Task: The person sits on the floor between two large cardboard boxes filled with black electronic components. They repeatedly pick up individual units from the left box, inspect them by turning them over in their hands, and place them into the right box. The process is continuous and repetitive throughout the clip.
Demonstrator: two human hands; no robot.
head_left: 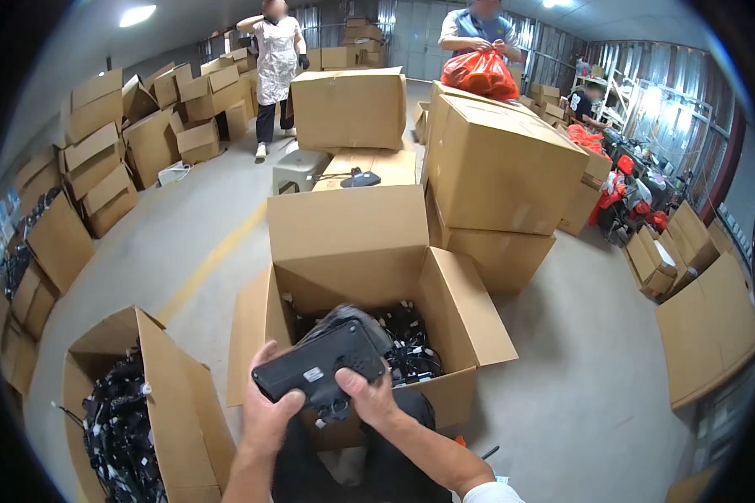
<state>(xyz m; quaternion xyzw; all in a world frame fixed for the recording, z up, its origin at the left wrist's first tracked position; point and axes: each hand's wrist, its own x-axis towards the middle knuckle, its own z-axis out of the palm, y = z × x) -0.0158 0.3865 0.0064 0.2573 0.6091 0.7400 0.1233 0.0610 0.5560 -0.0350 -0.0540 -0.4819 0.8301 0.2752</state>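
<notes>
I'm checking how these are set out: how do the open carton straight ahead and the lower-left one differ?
The front carton is partly hidden by the held black device; the left carton is clear of it. The front carton's opening looks wider side to side; the left carton's looks narrower. Both are brown, open-topped and hold jumbled black parts.

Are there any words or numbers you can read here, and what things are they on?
None that I can read.
White label on the black device in the left hand and right hand: too small and blurred.
White marking on a dark shirt, far right: too small to tell.
</notes>
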